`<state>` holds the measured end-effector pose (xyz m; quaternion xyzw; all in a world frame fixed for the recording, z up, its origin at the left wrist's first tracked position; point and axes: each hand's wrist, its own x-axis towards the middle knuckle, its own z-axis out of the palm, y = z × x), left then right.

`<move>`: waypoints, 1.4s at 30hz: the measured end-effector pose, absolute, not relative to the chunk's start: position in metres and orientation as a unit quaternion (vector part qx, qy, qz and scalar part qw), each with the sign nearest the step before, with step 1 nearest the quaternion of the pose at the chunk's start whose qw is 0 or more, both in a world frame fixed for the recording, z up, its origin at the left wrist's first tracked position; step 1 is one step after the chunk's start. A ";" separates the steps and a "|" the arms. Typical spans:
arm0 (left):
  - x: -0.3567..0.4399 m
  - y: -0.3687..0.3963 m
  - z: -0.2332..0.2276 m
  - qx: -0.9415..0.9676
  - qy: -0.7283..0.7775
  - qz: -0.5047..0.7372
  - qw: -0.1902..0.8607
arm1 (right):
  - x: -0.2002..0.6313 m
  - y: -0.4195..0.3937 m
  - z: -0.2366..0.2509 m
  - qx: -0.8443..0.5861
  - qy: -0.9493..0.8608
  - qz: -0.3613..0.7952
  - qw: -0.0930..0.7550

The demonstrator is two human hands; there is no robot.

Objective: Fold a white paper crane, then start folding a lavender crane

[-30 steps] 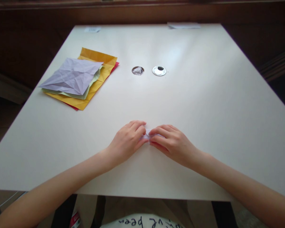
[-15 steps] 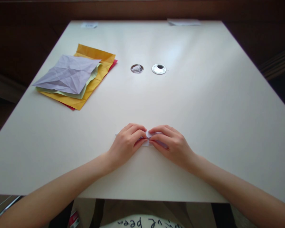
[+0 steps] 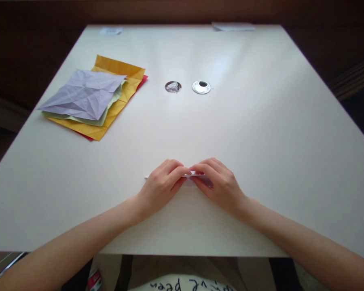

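Note:
A small folded piece of pale lilac paper [image 3: 188,182] lies low over the table near its front edge, mostly hidden by my fingers. My left hand [image 3: 164,182] pinches it from the left, and a thin tip of the paper sticks out past that hand. From the right, my right hand [image 3: 220,184] grips it too, thumb below and fingers above. The fingertips of both hands nearly meet at the paper's middle, where a raised fold shows.
On the left of the white table [image 3: 261,133] lies a stack of creased papers: lilac [image 3: 85,93] on top, then pale green, yellow [image 3: 121,64] and red. Two round holes sit toward the back, one with a metallic cover [image 3: 201,87]. White slips lie at the far edge.
My fingers have shifted slightly on the folded paper, and its middle fold now stands up more between them. The view has tilted a little; the stack is unmoved.

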<state>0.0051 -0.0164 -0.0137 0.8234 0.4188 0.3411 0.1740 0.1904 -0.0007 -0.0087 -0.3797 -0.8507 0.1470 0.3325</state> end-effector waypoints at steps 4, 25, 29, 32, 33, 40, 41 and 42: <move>0.006 -0.017 -0.014 0.829 0.426 0.323 0.164 | 0.190 -0.001 -0.007 -0.360 -0.868 0.121 0.319; -0.006 -0.024 0.006 0.926 0.332 0.157 0.083 | 0.202 0.003 0.005 -0.235 -0.943 0.107 0.210; -0.007 -0.025 0.005 0.921 0.346 0.158 0.088 | 0.202 0.004 0.004 -0.240 -0.943 0.099 0.209; -0.007 -0.023 0.002 0.907 0.361 0.200 0.082 | 0.203 0.005 0.003 -0.251 -0.939 0.093 0.214; -0.007 -0.022 0.001 0.901 0.368 0.214 0.084 | 0.203 0.006 0.003 -0.257 -0.937 0.096 0.218; -0.003 -0.019 -0.005 0.876 0.407 0.247 0.082 | 0.201 0.004 0.001 -0.279 -0.923 0.095 0.245; -0.001 -0.019 -0.005 0.876 0.413 0.240 0.071 | 0.200 0.003 0.001 -0.279 -0.924 0.088 0.247; 0.001 -0.020 -0.004 0.877 0.417 0.229 0.062 | 0.199 0.002 0.001 -0.277 -0.924 0.082 0.250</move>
